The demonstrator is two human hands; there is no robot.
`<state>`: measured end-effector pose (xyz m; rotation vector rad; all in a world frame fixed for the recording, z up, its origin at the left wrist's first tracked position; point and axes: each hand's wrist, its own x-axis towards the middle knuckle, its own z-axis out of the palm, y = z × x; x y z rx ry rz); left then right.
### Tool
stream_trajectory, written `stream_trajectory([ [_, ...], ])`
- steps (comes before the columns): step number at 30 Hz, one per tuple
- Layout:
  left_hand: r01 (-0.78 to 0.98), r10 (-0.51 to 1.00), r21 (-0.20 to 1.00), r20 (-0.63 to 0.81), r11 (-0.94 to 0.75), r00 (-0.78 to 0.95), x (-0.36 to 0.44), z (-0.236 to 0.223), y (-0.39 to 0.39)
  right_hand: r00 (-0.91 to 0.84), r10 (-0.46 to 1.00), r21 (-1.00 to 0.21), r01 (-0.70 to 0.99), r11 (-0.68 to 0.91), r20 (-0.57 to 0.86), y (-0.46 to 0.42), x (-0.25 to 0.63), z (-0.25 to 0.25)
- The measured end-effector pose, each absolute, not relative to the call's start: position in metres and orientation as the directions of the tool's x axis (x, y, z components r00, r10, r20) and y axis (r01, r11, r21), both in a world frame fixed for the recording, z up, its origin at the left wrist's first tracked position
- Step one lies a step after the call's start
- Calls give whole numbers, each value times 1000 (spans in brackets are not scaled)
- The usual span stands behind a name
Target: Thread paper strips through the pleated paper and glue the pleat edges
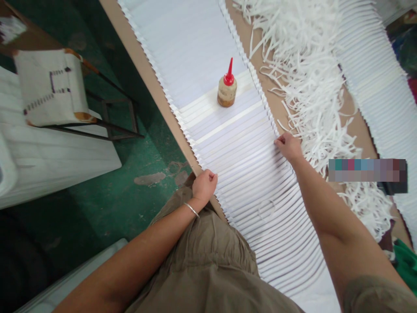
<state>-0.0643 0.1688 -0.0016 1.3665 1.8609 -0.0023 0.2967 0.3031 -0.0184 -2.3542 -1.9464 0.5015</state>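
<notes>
Long white strips lie overlapped in a row, each showing a narrow edge, with small uneven ends down both sides. My left hand, wearing a thin silver bangle, is closed in a pinch at the near-left ends of the row. Across from it, my right hand pinches at the right-hand ends. The fingers hide just how much of a strip each one holds. Standing upright on the strips beyond my hands is a squeeze bottle with a red pointed nozzle and brownish liquid low inside.
A heap of thin white ribbons covers the brown table right of the row. Another layered white row lies farther right, near a dark, partly blurred object. Left, a stool with a white padded seat stands on the green floor.
</notes>
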Motion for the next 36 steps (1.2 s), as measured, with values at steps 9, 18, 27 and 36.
stream_trajectory([
  [9, 799, 831, 466, -552, 379, -72, -74, 0, 165, 7, 976, -261, 963, -66, -219, 272, 330, 12],
  [18, 690, 861, 678, -483, 255, 157, -67, 12, 148, -199, 947, -218, 965, 145, -251, 192, 338, 21],
  [27, 538, 796, 842, -347, 32, 495, -30, 51, 147, -542, 769, -572, 768, 287, -340, 142, 193, 62],
  [36, 467, 697, 825, -538, 319, 475, -50, 47, 144, -505, 783, -674, 723, 154, -363, 139, 166, 54],
])
